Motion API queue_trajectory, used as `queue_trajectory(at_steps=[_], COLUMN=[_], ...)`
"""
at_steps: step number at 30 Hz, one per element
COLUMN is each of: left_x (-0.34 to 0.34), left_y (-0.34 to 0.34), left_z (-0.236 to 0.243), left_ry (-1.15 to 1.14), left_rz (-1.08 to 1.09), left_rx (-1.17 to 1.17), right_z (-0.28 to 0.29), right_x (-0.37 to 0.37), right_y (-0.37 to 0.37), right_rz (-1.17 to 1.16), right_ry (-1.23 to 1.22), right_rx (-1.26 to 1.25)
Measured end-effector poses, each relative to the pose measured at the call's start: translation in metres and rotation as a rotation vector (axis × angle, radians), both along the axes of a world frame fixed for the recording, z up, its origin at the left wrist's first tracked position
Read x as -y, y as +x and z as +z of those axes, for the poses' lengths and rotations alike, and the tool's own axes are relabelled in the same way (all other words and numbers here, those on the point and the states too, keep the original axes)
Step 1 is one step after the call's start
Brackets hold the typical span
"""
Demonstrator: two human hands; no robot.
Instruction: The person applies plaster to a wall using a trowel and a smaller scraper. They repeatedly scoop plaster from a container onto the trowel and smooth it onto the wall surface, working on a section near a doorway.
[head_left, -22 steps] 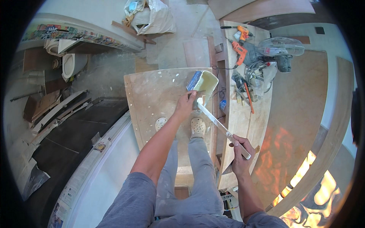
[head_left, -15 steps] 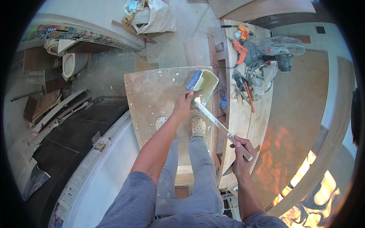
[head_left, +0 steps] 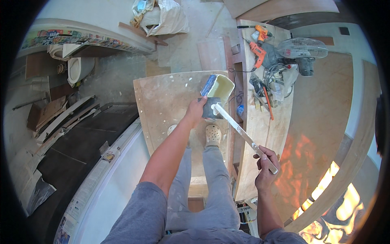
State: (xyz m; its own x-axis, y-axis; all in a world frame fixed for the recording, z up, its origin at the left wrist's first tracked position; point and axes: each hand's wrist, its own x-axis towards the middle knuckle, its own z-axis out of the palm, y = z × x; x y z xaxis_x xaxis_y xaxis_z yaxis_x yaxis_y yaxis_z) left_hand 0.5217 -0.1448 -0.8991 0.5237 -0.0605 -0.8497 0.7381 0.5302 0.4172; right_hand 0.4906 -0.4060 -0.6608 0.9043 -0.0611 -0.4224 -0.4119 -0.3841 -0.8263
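My left hand [head_left: 196, 110] is closed on the edge of a dark grey, square flat plate [head_left: 206, 110], which faces upward. White paste [head_left: 215, 107] lies on the plate, at the paste-smeared tip of a long flat stick [head_left: 239, 130]. My right hand [head_left: 266, 164] grips the other end of that stick, fingers wrapped round it. Just beyond the plate is a cut-open tub [head_left: 222, 86] with a blue-printed side and a pale, coated inside. It is on a worn wooden board [head_left: 158, 97] spotted with white, where my feet stand in pale clogs [head_left: 213, 135].
To the right, a wooden bench [head_left: 260, 126] carries orange power drills [head_left: 257, 54], a fan [head_left: 302, 49], coiled cables [head_left: 276, 75] and an orange-red rod [head_left: 268, 102]. A white-topped ledge edged with newspaper [head_left: 83, 195] runs along the left. A white sack [head_left: 168, 18] lies at the far side.
The plate has turned from nearly edge-on to face up, with paste now showing on it. The stick's tip has shifted slightly right, onto the plate, and my right hand has moved a little right.
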Motion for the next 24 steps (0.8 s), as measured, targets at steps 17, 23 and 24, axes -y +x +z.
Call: queue_trajectory(at_steps=[17, 23, 24], left_x=[-0.027, -0.038, -0.041], left_y=[0.021, 0.019, 0.019], left_z=[0.008, 0.007, 0.007], left_ry=[-0.286, -0.364, -0.366], left_rz=[-0.082, -0.057, -0.064], left_rx=[-0.34, -0.367, -0.368], right_z=[-0.007, -0.003, -0.003], right_x=[0.021, 0.03, 0.031], right_y=[-0.013, -0.014, -0.013], right_rz=[0.034, 0.107, 0.122], right_ry=[0.026, 0.007, 0.019], right_rx=[0.018, -0.003, 0.014])
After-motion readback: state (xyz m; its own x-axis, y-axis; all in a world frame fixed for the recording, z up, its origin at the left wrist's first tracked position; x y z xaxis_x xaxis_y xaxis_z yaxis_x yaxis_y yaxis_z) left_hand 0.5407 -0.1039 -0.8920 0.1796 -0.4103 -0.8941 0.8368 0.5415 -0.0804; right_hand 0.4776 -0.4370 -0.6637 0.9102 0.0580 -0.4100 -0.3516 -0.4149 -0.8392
